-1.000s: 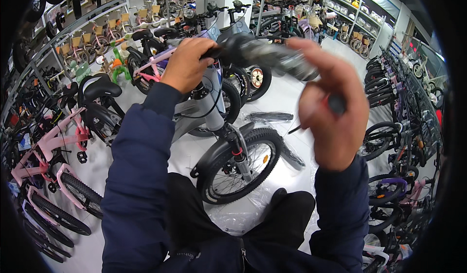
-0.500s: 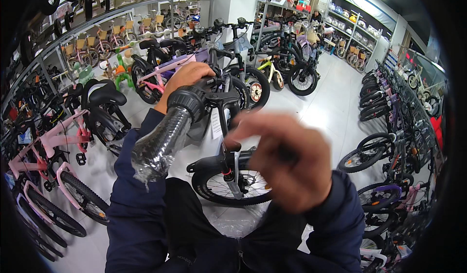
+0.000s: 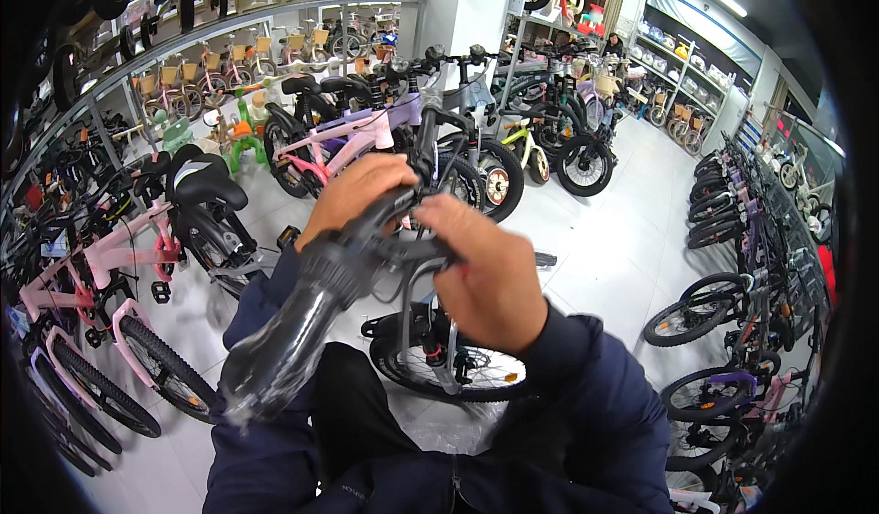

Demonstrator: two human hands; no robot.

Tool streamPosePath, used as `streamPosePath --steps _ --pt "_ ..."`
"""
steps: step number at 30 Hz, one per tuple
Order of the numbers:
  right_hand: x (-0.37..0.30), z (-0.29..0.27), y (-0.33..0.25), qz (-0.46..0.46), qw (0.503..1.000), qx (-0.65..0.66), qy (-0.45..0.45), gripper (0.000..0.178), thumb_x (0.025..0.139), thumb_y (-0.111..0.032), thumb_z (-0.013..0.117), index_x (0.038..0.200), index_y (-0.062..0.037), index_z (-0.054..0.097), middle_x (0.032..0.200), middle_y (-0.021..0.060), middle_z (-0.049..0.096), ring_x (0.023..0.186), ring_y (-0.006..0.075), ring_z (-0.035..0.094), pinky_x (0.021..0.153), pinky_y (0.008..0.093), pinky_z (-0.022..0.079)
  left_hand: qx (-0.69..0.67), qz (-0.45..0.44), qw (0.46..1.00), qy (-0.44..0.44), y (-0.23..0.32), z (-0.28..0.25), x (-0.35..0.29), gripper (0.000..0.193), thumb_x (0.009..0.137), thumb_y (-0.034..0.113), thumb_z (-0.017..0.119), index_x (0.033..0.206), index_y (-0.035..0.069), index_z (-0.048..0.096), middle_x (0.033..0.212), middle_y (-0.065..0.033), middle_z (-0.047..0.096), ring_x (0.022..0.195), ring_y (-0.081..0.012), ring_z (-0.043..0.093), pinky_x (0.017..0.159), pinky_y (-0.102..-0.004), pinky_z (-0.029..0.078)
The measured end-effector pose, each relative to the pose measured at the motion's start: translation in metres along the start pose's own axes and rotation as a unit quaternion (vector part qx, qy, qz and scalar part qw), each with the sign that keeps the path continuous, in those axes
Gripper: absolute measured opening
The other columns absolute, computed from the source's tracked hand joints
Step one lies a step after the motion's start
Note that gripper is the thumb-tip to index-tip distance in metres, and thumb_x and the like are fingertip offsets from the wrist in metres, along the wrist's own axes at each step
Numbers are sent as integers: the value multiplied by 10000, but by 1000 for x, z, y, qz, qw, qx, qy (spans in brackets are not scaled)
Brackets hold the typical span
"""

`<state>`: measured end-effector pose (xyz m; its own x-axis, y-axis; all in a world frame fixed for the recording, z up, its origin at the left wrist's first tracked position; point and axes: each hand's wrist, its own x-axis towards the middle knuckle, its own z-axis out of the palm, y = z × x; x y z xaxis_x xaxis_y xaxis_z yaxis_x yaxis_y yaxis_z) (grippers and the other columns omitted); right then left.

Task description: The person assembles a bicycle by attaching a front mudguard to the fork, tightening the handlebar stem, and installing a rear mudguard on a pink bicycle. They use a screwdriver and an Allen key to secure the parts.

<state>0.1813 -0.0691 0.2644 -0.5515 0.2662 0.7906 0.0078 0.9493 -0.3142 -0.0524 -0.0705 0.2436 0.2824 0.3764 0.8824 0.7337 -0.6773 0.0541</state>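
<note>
A bicycle handlebar rises toward me, its near grip (image 3: 284, 345) wrapped in clear plastic, with a black ribbed twist collar (image 3: 334, 265) at its inner end. My left hand (image 3: 359, 194) is closed round the bar's far side, just beyond the collar; its fingertips are partly hidden. Against the black lever and clamp area of the bar, my right hand (image 3: 490, 281) has its fingers curled in. What lies between those fingers is hidden. Below the hands stands the bike's front wheel (image 3: 494, 372), with a black fender and a silver fork (image 3: 444, 377), beside my legs.
Pink bikes (image 3: 119, 258) and a black saddle (image 3: 209, 184) crowd the left. A lilac and pink bike (image 3: 348, 134) stands ahead, near a small green balance bike (image 3: 526, 152). A row of bikes (image 3: 710, 303) lines the right. Clear plastic wrap (image 3: 449, 427) lies on the floor.
My right hand has moved left and up onto the bar, beside my left hand. The wrapped grip has swung lower and nearer to me. My left hand stays on the bar.
</note>
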Motion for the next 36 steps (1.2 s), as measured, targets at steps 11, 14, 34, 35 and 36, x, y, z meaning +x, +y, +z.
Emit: streamPosePath --steps 11,14,34,35,36 --pt "-39 3 -64 -23 985 142 -93 514 767 67 636 1278 15 608 1300 253 628 880 325 734 616 335 581 -53 -25 996 65 68 -26 -53 428 815 148 782 1193 102 586 1337 -187 619 1271 -370 591 1103 -585 344" --pt "-42 5 -71 -19 986 130 -98 516 759 64 648 1271 14 616 1290 244 640 838 305 738 587 320 570 -95 -15 992 76 68 -18 -56 465 797 158 799 1192 113 557 1368 -202 609 1283 -366 586 1102 -588 316" --pt "112 -63 -56 -37 901 409 139 304 1044 -121 462 1274 68 525 909 83 561 652 100 478 492 224 402 -130 -61 983 115 87 -11 -68 427 896 270 762 1194 119 496 1289 -248 647 1264 -399 593 1126 -553 249" --pt "114 -57 -57 -35 900 416 127 297 1044 -125 463 1261 66 531 910 85 561 655 104 494 491 226 414 -128 -63 984 105 87 -13 -68 452 880 253 778 1210 126 498 1293 -244 648 1271 -407 590 1124 -555 252" --pt "115 -53 -58 -31 897 424 120 293 1044 -124 463 1257 65 533 908 85 563 650 104 494 490 226 415 -128 -64 984 103 87 -14 -68 461 836 227 805 1173 114 511 1308 -220 646 1272 -397 590 1115 -546 267"
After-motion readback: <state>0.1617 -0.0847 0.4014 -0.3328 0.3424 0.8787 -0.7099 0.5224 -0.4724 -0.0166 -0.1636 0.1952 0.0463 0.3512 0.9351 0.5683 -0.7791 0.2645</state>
